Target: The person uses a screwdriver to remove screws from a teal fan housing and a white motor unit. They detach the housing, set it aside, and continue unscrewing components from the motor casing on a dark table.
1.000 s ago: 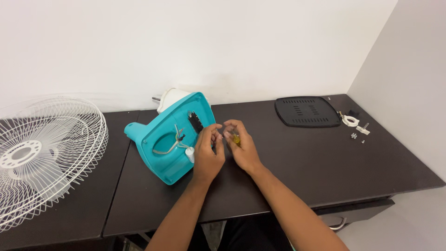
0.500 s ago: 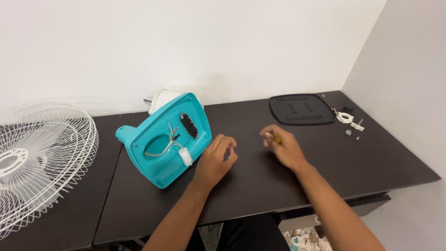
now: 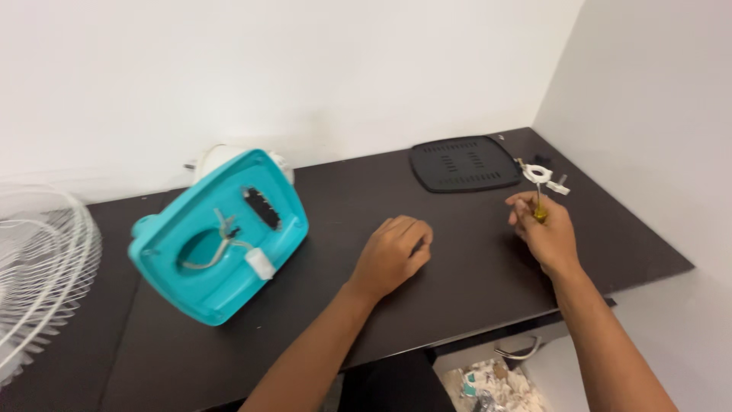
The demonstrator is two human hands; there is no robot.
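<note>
My small repair bench: dark table (image 3: 457, 252) against bare white wall, opened teal fan base (image 3: 221, 236) centre left, wire fan grille (image 3: 38, 267) far left, black cover plate (image 3: 465, 162) upper right.

On the dark wooden desk (image 3: 457, 282), the turquoise plastic fan base (image 3: 221, 236) lies at the left with its underside up, and the white wire fan guard (image 3: 38, 267) lies further left, at the desk's edge. The left hand (image 3: 393, 255) rests on the desk in the middle, just right of the base, and the right hand (image 3: 545, 233) with the yellow-handled screwdriver (image 3: 538, 206) is well to its right. Behind the right hand lie the black slotted plastic cover plate (image 3: 465, 164) and, to the right of it, the small white plastic parts (image 3: 543, 177).
</note>
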